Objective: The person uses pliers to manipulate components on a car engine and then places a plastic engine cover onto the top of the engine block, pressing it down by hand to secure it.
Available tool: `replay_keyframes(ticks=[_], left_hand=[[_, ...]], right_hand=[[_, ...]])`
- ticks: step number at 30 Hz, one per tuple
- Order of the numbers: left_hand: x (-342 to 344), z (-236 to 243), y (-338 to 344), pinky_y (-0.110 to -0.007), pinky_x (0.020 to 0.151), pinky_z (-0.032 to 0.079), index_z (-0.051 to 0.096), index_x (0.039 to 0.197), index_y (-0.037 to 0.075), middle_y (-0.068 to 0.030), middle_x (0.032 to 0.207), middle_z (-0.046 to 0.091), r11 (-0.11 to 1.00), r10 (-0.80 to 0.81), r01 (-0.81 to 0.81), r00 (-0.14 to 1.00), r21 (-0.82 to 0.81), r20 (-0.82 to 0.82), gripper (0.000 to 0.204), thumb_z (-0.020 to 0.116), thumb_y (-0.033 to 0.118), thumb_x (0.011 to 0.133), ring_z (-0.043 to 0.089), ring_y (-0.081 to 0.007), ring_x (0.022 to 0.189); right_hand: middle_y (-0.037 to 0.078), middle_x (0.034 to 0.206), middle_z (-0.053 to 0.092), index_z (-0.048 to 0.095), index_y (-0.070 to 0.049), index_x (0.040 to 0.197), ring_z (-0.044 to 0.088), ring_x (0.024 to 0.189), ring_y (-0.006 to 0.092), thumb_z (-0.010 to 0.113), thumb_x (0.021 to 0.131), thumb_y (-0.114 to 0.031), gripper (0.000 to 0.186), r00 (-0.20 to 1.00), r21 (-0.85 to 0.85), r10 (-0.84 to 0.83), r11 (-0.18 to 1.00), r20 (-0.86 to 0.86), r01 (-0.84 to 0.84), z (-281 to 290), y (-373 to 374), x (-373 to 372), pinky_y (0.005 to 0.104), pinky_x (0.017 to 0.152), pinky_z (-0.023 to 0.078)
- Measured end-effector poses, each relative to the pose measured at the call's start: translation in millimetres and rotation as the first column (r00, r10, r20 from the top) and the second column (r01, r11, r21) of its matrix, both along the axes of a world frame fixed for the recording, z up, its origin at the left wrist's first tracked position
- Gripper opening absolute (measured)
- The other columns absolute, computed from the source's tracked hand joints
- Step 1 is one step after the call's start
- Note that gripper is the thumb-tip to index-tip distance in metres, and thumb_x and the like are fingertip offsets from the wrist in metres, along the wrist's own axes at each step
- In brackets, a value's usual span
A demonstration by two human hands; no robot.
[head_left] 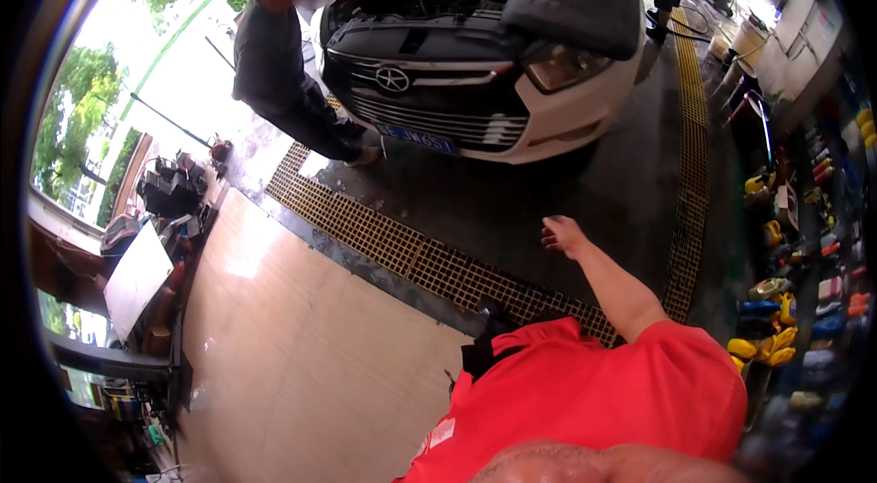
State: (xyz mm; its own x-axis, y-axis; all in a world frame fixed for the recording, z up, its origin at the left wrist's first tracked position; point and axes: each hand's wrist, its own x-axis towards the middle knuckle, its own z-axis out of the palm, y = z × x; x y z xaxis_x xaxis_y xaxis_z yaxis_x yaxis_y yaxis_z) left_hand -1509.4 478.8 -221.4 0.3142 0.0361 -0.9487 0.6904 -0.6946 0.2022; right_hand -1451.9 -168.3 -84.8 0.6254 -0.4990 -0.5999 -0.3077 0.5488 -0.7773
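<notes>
Right hand (pixel 562 235) hangs empty, fingers loosely curled, over the wet floor (pixel 512 209) well short of the car (pixel 484 45), whose bonnet is already up; left hand unseen
</notes>
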Motion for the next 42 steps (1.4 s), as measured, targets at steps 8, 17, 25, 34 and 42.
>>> replay_keyframes(ticks=[8, 17, 25, 34, 42], left_hand=[[338.0, 48.1, -98.3, -0.038, 0.062, 0.052, 0.049, 0.133, 0.006, -0.0105, 0.103, 0.061, 0.977, 0.206, -0.163, 0.888, -0.137, 0.411, 0.046, 0.054, 0.029, 0.093, 0.060, -0.0217, 0.084], [536.7, 29.1, -234.2, -0.033, 0.050, 0.048, 0.056, 0.128, 0.007, -0.0059, 0.080, 0.059, 0.996, 0.027, 0.005, 0.936, -0.091, 0.351, 0.041, 0.058, 0.026, 0.091, 0.056, -0.0170, 0.063], [626.6, 66.7, -319.2, -0.038, 0.056, 0.050, 0.056, 0.124, 0.007, -0.0036, 0.086, 0.056, 0.968, -0.252, 0.252, 0.963, 0.006, 0.092, 0.040, 0.056, 0.029, 0.090, 0.057, -0.0192, 0.067], [834.7, 39.9, -423.3, -0.031, 0.046, 0.046, 0.063, 0.116, -0.001, -0.0076, 0.070, 0.062, 0.959, -0.215, 0.272, 0.885, -0.084, 0.413, 0.037, 0.058, 0.023, 0.089, 0.056, -0.0153, 0.052], [946.9, 23.8, -533.6, -0.039, 0.080, 0.051, 0.062, 0.116, -0.002, -0.0246, 0.104, 0.067, 0.761, -0.613, 0.648, 0.705, 0.028, 0.356, 0.044, 0.059, 0.031, 0.088, 0.066, -0.0339, 0.094]], right_hand=[[0.009, 0.085, 0.065, 0.057, -0.008, 0.104, 0.064, 0.074, 0.0265, 0.057, 0.094, -0.036, 0.030, 0.875, 0.131, -0.345, 0.939, 0.340, 0.320, 64.9, -160.2, 141.7, 0.0406, 0.066, 0.053], [0.017, 0.089, 0.060, 0.056, 0.003, 0.103, 0.059, 0.084, 0.0325, 0.061, 0.091, -0.047, 0.052, 0.452, 0.464, -0.763, 0.642, 0.461, 0.611, 75.9, -364.3, 287.7, 0.0451, 0.076, 0.053], [0.023, 0.113, 0.054, 0.042, 0.009, 0.126, 0.057, 0.101, 0.0376, 0.062, 0.090, -0.040, 0.064, 0.220, 0.473, -0.872, 0.432, 0.438, 0.768, 81.1, -421.5, 342.3, 0.0491, 0.088, 0.053], [0.017, 0.107, 0.055, 0.050, 0.005, 0.112, 0.058, 0.093, 0.0322, 0.061, 0.092, -0.026, 0.038, 0.146, 0.368, -0.916, 0.290, 0.373, 0.883, 94.9, -427.2, 378.2, 0.0461, 0.086, 0.052], [0.013, 0.091, 0.057, 0.055, 0.002, 0.103, 0.059, 0.082, 0.0291, 0.056, 0.094, -0.023, 0.026, 0.046, 0.209, -0.915, 0.140, 0.401, 0.968, 95.9, -428.3, 404.6, 0.0417, 0.077, 0.054]])
